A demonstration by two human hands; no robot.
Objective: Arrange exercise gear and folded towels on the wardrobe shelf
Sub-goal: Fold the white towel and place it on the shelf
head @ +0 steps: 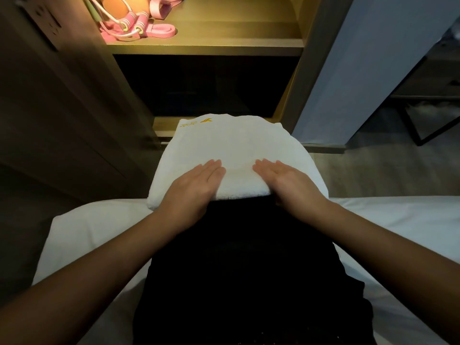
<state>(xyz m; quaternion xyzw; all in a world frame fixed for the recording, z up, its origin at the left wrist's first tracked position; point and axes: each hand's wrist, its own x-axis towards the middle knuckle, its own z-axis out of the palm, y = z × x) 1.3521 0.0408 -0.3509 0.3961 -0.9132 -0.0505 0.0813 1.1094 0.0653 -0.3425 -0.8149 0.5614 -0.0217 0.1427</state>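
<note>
Indoors, a person seated on a white bed point(82, 227) pressed both palms on a folded white towel point(231, 143) lying across a black-clad lap point(249, 270) at centre frame. The left hand point(196, 181) lay near the towel's 7 o'clock corner, the right hand point(286, 180) near 5 o'clock. Each grip was flat, fingers straight and together, pinching nothing. At 12 o'clock stood the lit wardrobe shelf point(224, 43), with a pink skipping rope point(124, 23), a pink loop band point(161, 31) and an orange ball point(112, 6) heaped at 11 o'clock.
</note>
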